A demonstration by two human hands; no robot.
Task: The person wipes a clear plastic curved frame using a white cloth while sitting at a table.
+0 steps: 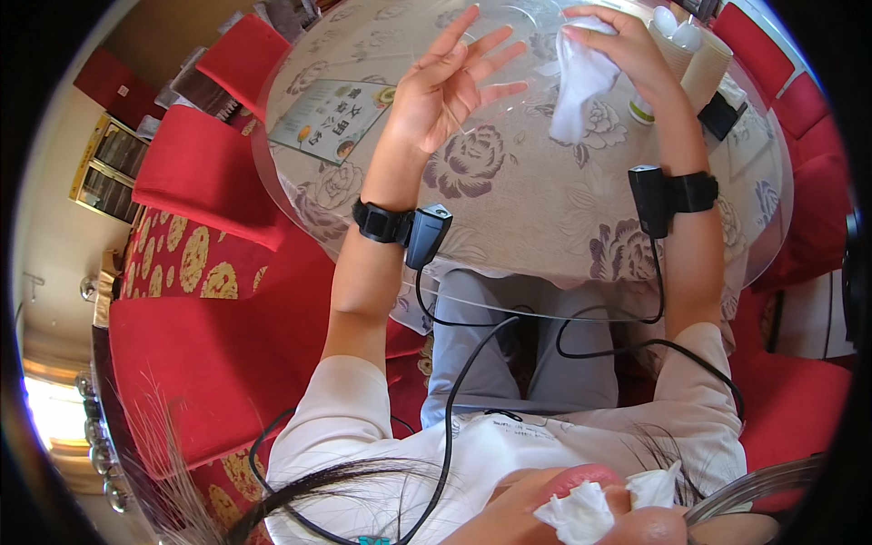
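Note:
Above the far part of the round table (536,218), my left hand (454,86) is raised with its fingers spread and nothing in them. To its right, my right hand (631,50) pinches a crumpled white cloth (584,82) between thumb and fingers. The cloth hangs down over the flowered tablecloth, its lower end near a printed rose. Each forearm wears a black strap with a small black device, and dark cables run from them down across my lap.
A printed card (331,118) lies at the table's left. Stacked paper cups (707,73) with white spoons (686,36) stand beyond my right wrist, near a small black box (722,115). Red chairs (204,173) surround the table. A clear sheet with a curved edge covers the tabletop.

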